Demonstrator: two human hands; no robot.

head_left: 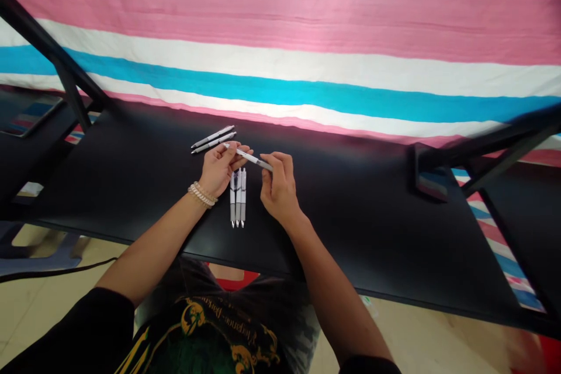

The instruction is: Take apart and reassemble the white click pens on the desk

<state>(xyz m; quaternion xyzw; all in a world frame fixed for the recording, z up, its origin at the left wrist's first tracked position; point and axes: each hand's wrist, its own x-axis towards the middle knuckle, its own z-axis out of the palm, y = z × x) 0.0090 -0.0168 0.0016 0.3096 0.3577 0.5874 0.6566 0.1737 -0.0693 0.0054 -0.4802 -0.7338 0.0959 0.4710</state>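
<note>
A white pen (249, 157) with a grey grip is held between my two hands above the black table. My left hand (219, 168) pinches its upper end between thumb and finger, the other fingers stretched out behind. My right hand (279, 184) closes its fingertips on the grey grip end. Just below, three white pens (238, 196) lie side by side with their grey grips toward me. Two more white pens (214, 139) rest at a slant behind my left hand.
The black table (350, 228) spans the view. Behind it hangs a striped pink, white and blue cloth (307, 23). Black metal braces stand left (72, 90) and right (468, 152). A dark flat panel (33, 114) sits at far left; a grey-blue stool (56, 254) stands below.
</note>
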